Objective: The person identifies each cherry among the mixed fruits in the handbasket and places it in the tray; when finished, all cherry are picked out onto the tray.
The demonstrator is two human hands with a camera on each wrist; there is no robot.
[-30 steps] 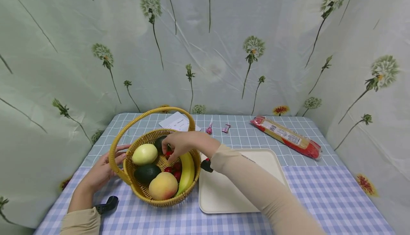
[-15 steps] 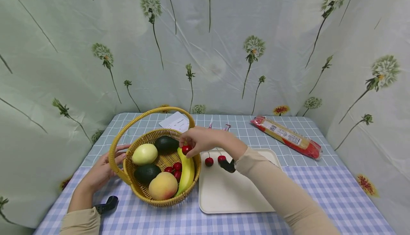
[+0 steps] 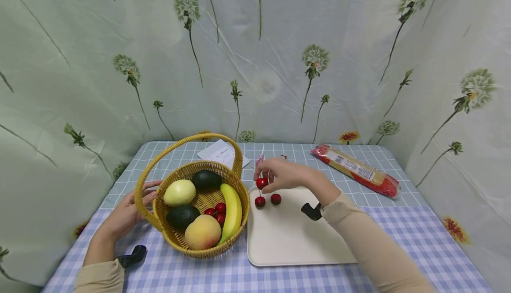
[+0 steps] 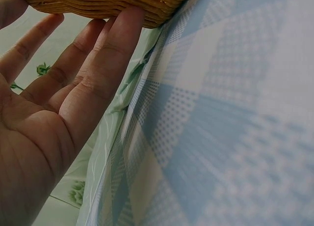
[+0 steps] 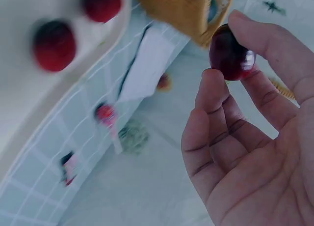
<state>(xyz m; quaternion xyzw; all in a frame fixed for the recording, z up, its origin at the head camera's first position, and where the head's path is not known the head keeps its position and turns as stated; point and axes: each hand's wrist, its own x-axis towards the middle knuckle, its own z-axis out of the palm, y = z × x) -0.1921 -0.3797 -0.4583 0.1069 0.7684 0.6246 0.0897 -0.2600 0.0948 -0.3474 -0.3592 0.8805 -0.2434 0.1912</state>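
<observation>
My right hand [image 3: 281, 174] pinches a dark red cherry [image 5: 230, 54] between thumb and fingertips, over the back left of a cream tray [image 3: 295, 235]. On that tray lie two more cherries, one at the left [image 3: 260, 202] and one beside it [image 3: 276, 199]. At the left, my left hand [image 3: 127, 208] touches the side of a yellow wicker basket [image 3: 207, 253] with extended fingers [image 4: 105, 64]. Inside the basket are a banana [image 3: 231, 208], a peach [image 3: 202, 232], a pale yellow-green fruit [image 3: 180, 192], two dark green avocados [image 3: 182, 216] and several cherries [image 3: 220, 207].
Behind the tray lie a wrapped lollipop [image 5: 105, 114] and a small wrapped candy [image 5: 68, 168]. A long red and yellow packet [image 3: 357, 171] lies at the back right. A white paper card [image 3: 219, 151] sits behind the basket, whose tall handle [image 3: 191, 138] arches above it.
My right hand has lifted a cherry out of the basket and carried it right, over the tray. The left hand has stayed at the basket's side.
</observation>
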